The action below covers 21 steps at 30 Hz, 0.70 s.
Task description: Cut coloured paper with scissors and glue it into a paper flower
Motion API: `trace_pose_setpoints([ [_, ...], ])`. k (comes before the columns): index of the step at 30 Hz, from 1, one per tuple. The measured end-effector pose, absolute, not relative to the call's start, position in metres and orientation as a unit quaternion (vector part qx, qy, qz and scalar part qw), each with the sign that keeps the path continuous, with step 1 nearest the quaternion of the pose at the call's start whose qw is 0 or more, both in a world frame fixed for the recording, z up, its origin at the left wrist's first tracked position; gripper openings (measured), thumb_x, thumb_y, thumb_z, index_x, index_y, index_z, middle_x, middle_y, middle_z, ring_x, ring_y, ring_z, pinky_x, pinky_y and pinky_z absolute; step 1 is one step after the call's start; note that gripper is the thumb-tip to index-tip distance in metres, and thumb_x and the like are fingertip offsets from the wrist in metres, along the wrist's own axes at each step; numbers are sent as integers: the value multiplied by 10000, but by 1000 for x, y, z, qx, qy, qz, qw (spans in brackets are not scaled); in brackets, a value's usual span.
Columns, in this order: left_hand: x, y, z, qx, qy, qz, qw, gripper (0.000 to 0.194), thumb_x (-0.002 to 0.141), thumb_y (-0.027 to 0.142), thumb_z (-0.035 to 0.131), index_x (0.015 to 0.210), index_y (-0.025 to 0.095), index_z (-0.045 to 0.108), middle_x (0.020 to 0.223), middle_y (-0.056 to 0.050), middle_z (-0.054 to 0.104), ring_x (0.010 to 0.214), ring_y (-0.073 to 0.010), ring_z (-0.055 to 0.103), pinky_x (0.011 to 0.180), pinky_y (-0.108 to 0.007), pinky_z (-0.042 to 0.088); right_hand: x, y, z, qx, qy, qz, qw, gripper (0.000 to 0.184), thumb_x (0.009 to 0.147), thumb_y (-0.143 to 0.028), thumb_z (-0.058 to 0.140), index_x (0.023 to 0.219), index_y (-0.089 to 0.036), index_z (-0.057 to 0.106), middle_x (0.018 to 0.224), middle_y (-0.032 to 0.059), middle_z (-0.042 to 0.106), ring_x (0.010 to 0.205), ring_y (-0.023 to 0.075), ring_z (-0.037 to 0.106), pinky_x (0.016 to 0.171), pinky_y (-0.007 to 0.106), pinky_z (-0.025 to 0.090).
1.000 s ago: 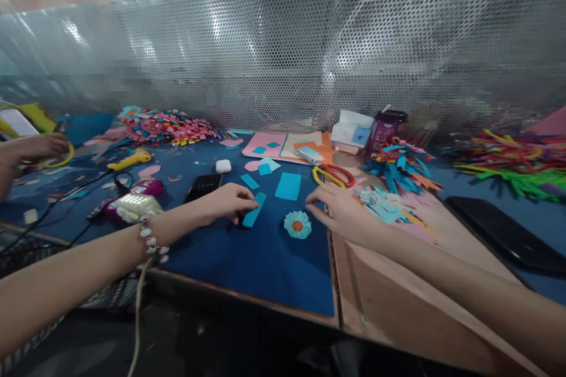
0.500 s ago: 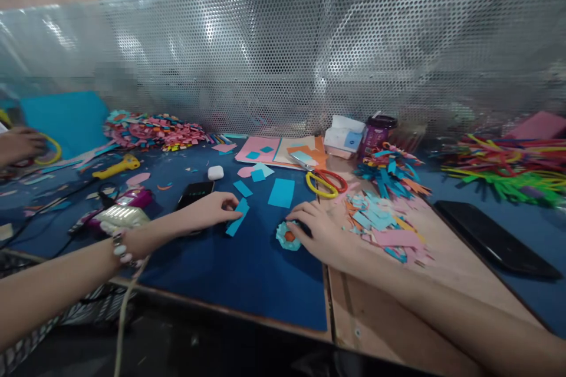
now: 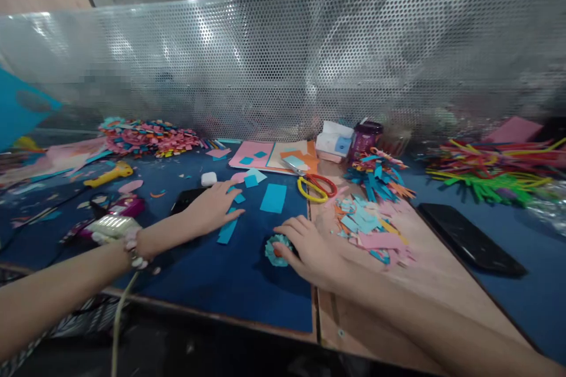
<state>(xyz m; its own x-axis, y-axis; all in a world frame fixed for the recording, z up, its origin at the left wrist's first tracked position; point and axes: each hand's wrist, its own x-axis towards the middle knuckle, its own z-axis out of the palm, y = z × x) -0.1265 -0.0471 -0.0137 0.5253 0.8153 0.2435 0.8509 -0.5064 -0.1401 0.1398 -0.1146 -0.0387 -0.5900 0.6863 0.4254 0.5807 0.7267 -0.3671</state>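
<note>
My left hand (image 3: 211,210) hovers over the blue table with its fingers spread, holding nothing. Below its fingertips lies a blue paper strip (image 3: 227,232), and a smaller blue paper piece (image 3: 239,198) sits just beyond. My right hand (image 3: 316,256) has its thumb and fingers around a light-blue paper flower (image 3: 271,251) with an orange centre, low over the table. The palm hides part of the flower. A larger blue paper rectangle (image 3: 273,198) lies between and beyond the two hands.
Scissors (image 3: 315,187) with yellow and red handles lie beyond my right hand. Paper scraps (image 3: 367,221) spread to the right, near a black phone (image 3: 471,240). Left are a purple glue gun (image 3: 126,206), a yellow glue gun (image 3: 109,174) and a dark phone (image 3: 186,199). Perforated metal (image 3: 265,65) stands behind.
My left hand has let go of the blue strip, which now lies on the table, and its fingers have spread. My right hand stays at the flower. The blue sheet at far left has risen.
</note>
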Motion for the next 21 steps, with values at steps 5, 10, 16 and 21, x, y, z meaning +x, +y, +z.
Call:
trace_pose_setpoints([
  [5, -104, -29, -15, -903, -419, -18, 94, 761, 837, 656, 333, 1415, 160, 329, 1489, -142, 304, 1387, -309, 218, 1100, -420, 203, 140, -118, -37, -349, -893, 80, 272, 338, 931, -345, 416, 1139, -131, 574, 1067, 121, 607, 989, 235, 488, 850, 418, 433],
  [10, -77, 7, -16, -909, -415, 46, -15, 1009, 734, 750, 396, 1481, 139, 105, 1543, -155, 112, 1415, -346, 72, 1110, -446, 133, 143, -113, -38, -355, -888, 113, 269, 418, 915, -418, 434, 1220, -148, 529, 1121, 110, 579, 1032, 240, 464, 899, 431, 414],
  [16, -61, 46, -17, -909, -395, 103, -80, 1031, 682, 731, 491, 1477, 167, 152, 1539, -159, 119, 1406, -367, 107, 1093, -468, 161, 148, -111, -37, -394, -858, 155, 290, 409, 923, -402, 417, 1206, -130, 532, 1085, 111, 582, 1026, 236, 458, 910, 425, 407],
  [21, -42, 78, -3, -925, -376, 32, -48, 663, 771, 668, 443, 1165, 155, 591, 1268, -163, 560, 1223, -304, 463, 1000, -372, 332, 151, -111, -37, -390, -836, 202, 328, 290, 917, -314, 435, 1111, -144, 566, 1008, 91, 591, 964, 204, 471, 880, 376, 424],
])
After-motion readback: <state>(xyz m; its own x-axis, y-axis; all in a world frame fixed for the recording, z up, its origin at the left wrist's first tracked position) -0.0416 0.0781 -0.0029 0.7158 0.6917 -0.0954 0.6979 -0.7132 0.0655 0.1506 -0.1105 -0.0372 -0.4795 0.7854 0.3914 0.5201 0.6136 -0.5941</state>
